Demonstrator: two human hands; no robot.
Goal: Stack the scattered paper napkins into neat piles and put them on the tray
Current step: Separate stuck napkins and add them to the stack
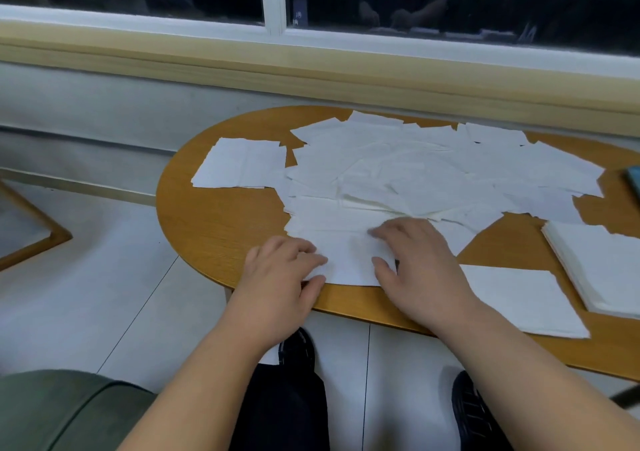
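Pinching with my left hand (284, 267), I have the near left corner of a napkin (349, 260) caught between my curled fingers and my thumb. That napkin lies flat at the near edge of the wooden table (214, 229), directly between my two hands. On its right side rests my right hand (415, 256), fingers spread and only slightly bent, pressing down on the paper with the thumb laid along the sheet; it holds nothing.

Beyond my left hand, toward the window, a small pile (239, 163) of napkins sits on its own, just touching the scattered napkins (433, 173). Those overlap at every angle across the middle of the table, and their near edge reaches my right fingertips. To the right of my right wrist lies a flat napkin (526, 298), close to the table's near edge. Just past it, at the far right, is a thick squared stack (606, 267) of napkins.
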